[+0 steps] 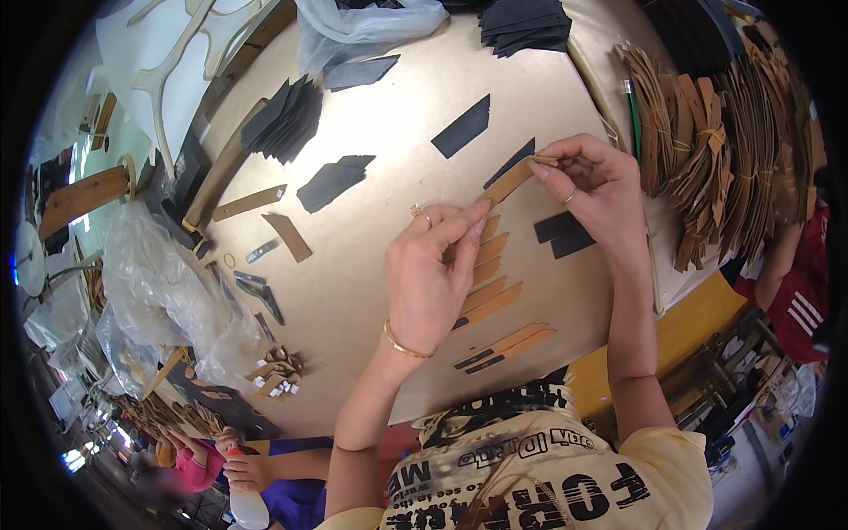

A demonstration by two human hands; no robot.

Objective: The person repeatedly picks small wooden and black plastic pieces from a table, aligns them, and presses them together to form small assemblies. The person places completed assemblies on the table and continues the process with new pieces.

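Note:
Between my two hands a narrow tan leather strip point(511, 184) is held above the table. My left hand point(428, 269) pinches its lower left end, and my right hand point(596, 185) pinches its upper right end between thumb and fingers. Partly hidden below my left hand lies a row of tan leather strips point(491, 305) with pointed ends. Closer to me are further tan strips point(521, 343) with black ends. A dark piece point(512, 161) lies just behind the held strip. Two overlapping black pieces point(565, 234) rest below my right hand.
Black pieces lie in stacks at the far left point(284, 119) and far edge point(526, 26). Bundled brown straps point(707, 150) crowd the right side, beside a green pencil point(633, 119). Clear plastic bags point(168, 283) and a black-handled tool point(259, 296) are on the left. Other people sit nearby.

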